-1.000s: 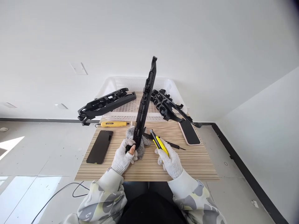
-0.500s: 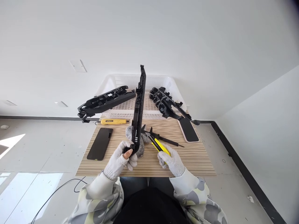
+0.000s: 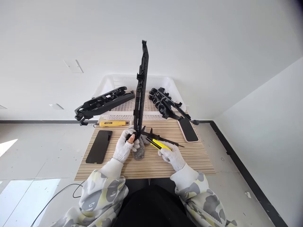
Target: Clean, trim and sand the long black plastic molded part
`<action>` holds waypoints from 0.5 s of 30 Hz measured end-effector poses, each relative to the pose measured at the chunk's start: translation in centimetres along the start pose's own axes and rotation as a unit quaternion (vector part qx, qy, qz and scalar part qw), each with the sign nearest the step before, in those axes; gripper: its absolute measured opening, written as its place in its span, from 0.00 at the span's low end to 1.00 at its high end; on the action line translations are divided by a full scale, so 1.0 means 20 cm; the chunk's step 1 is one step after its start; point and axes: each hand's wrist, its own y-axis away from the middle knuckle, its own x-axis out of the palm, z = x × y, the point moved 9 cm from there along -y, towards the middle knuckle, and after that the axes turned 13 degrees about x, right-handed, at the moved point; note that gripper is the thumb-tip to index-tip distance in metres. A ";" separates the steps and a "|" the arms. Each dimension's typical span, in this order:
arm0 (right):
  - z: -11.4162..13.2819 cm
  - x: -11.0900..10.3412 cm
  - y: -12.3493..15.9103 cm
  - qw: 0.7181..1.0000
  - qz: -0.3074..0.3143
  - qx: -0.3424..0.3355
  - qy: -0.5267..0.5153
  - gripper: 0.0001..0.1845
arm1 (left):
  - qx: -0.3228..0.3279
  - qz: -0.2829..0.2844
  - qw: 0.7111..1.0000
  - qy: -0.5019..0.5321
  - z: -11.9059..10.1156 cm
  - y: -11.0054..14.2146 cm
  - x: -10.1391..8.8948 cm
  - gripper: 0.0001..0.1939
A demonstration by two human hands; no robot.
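My left hand (image 3: 126, 145), in a white knit glove with the thumb tip bare, grips the lower end of a long black plastic trim part (image 3: 140, 91). The part stands nearly upright, its ribbed side towards me. My right hand (image 3: 171, 154), gloved too, is closed around a yellow and black utility knife (image 3: 159, 144). The knife's front end points up and left, towards the part's lower end, apart from it as far as I can see. Beyond the knife lie black calipers (image 3: 163, 138). A grey cloth-like thing (image 3: 139, 152) rests on the table under the part.
A white plastic basket (image 3: 170, 82) stands at the back, with black plastic parts (image 3: 104, 102) across its left side and more black parts (image 3: 165, 102) on its right. A yellow tool (image 3: 112, 124), a dark phone (image 3: 99, 146) and a pink-edged phone (image 3: 188, 130) lie on the striped table (image 3: 146, 167).
My left hand has moved away from me and raised the black trim part higher in view. My right hand has shifted slightly forward, with the knife turned flatter. The view has shifted a little.
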 end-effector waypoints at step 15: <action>0.07 0.05 -0.07 0.997 -0.063 -0.021 0.047 0.27 | 0.044 0.084 0.995 -0.032 0.12 0.03 -0.02 0.37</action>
